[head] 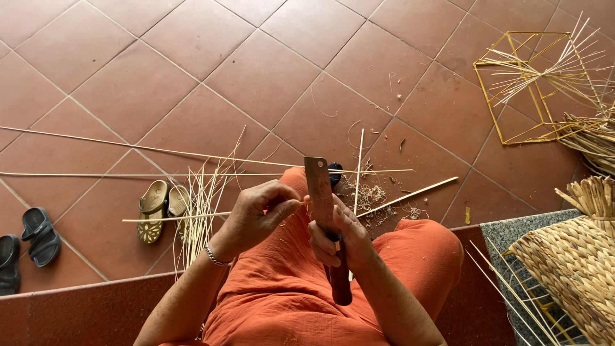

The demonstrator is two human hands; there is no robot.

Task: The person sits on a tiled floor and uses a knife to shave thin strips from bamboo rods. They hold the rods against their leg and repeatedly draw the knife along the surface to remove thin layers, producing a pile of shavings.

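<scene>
The right hand (338,238) is closed tight around the dark handle of a big knife (320,195); the flat blade points up and away, over the knees; the handle pokes out below the fist. The left hand (256,214) pinches a thin strip (173,218) between thumb and fingers; the strip runs off to the left, out over the floor (192,77); its near end meets the blade, just beside the left thumb. Both hands sit close together above the lap; the lap is covered in orange cloth (282,288); a silver bangle (214,257) is on the left wrist.

The floor has big red tiles; long thin sticks (128,150) lie across it, well past the hands; a bunch of fine strips (198,198) stands near the left arm. Little curly shavings (371,195) lie on the tiles near the knife tip. A pair of tan sandals (160,208) sits to the left; dark sandals (29,243) sit further left, by the edge. A yellow frame (512,90) of sticks lies far off at the top right; woven baskets (576,256) sit at the right side, on a grey step.
</scene>
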